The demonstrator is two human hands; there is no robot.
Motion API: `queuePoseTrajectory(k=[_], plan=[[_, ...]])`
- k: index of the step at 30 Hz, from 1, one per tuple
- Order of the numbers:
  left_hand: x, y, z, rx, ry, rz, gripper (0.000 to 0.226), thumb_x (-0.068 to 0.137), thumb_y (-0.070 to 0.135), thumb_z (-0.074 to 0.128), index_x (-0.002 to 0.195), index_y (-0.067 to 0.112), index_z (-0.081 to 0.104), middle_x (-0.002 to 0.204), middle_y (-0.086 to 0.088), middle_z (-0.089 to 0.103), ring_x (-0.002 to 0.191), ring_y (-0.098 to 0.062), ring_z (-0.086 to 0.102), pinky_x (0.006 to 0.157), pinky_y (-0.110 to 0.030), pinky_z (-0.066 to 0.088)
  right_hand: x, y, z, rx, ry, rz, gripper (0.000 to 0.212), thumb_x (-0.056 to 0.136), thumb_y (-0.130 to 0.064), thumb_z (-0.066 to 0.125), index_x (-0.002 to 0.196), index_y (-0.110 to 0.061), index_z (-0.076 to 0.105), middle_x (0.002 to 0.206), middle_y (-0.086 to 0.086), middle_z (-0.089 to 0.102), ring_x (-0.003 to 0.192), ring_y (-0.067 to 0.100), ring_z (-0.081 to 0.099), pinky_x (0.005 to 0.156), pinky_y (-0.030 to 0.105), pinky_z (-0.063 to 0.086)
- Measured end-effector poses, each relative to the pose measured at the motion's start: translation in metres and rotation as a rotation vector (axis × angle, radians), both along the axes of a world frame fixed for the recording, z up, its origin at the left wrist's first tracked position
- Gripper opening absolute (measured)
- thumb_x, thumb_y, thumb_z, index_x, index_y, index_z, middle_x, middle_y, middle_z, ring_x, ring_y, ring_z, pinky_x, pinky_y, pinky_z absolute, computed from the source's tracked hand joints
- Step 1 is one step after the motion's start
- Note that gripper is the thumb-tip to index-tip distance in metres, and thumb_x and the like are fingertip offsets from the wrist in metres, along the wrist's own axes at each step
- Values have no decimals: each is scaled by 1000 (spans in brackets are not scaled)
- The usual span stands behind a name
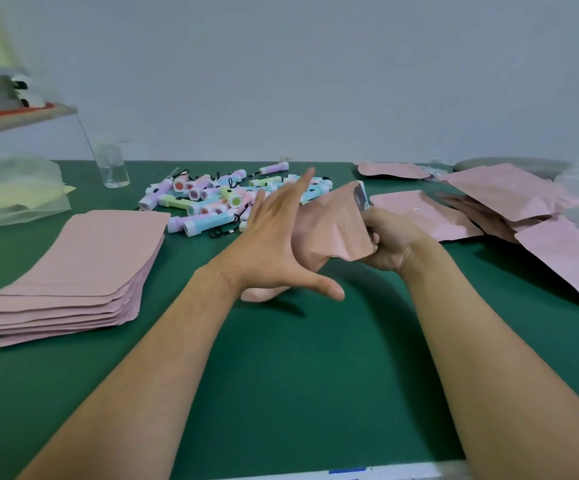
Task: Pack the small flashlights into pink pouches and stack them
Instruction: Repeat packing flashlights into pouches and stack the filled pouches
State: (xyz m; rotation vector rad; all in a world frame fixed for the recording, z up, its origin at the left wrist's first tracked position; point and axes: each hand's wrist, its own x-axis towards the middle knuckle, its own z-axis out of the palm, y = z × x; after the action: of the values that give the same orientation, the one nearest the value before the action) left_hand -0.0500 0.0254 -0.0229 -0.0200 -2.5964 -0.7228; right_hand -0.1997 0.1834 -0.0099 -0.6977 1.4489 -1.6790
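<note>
At your left, a stack of flat pouches [73,268]; flashlights [211,199] heaped behind it. Your left hand [281,244] is spread wide, fingers straight, against the held pouch [336,226] (mouth tilted up). Your right hand [388,240] clamps its side. More pouches [509,192] lie scattered right.

Pink pouches [73,258]; pastel blue, purple, green flashlights [211,199]; green table [298,375].

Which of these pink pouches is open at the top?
The pouch held in the right hand: its mouth gapes, showing silvery lining. The left stack and right pile lie on the table.
</note>
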Motion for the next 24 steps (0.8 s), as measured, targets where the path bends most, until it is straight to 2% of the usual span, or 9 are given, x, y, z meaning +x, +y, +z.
queuePoseTrajectory(k=[3,5,7,9,12,16,20,22,24], plan=[[-2,7,-5,64,-113,-33,145,48,81,88,156,62,-8,156,35,18,132,34,-9,130,-47,-1,1,0,-2,68,-26,19,30,64,-6,47,38,-21,52,40,-8,35,29,2,27,46,15,9],[-3,9,-9,74,-131,-43,142,54,77,88,160,53,-3,153,40,18,135,32,-3,131,-49,6,3,-4,-2,95,-3,76,31,65,-7,47,38,-21,52,39,-8,35,29,1,27,42,14,11],[-5,7,-11,128,-136,-28,143,52,77,87,164,42,5,163,33,18,150,14,9,130,-47,16,6,-7,-1,107,3,102,33,68,-6,48,39,-21,54,41,-8,37,31,1,27,40,13,13],[-5,6,-12,233,-147,-19,145,48,79,86,165,36,13,165,26,22,152,3,21,128,-43,26,5,-10,-1,124,-1,88,43,78,-3,45,39,-21,53,42,-8,37,31,2,27,43,15,12],[-4,7,-12,301,-108,-7,131,47,80,84,158,40,27,149,32,36,140,11,35,121,-38,37,2,-11,-2,163,11,57,64,94,1,32,38,-22,52,41,-8,36,31,3,27,43,15,11],[-7,12,-12,242,-95,2,148,44,81,90,161,50,4,154,31,31,148,8,26,124,-37,30,2,-13,-5,251,44,97,63,92,3,28,40,-21,54,44,-8,37,32,0,25,32,13,17],[-9,18,-13,146,-113,-38,157,43,80,90,160,53,-11,135,63,2,132,36,-1,114,-19,17,4,-18,-10,321,86,85,60,91,2,28,42,-20,53,42,-7,33,34,3,23,36,14,17],[-9,19,-15,104,-82,-15,153,46,80,89,161,50,-7,144,47,17,133,34,4,113,-20,20,4,-19,-11,340,95,49,53,91,2,29,46,-18,50,41,-5,30,34,4,23,37,15,17],[-8,20,-15,28,-43,3,143,52,80,86,161,54,-2,145,20,32,139,11,29,114,-30,32,3,-20,-11,343,84,34,39,91,3,32,59,-14,47,45,-3,31,34,4,25,34,15,19]])
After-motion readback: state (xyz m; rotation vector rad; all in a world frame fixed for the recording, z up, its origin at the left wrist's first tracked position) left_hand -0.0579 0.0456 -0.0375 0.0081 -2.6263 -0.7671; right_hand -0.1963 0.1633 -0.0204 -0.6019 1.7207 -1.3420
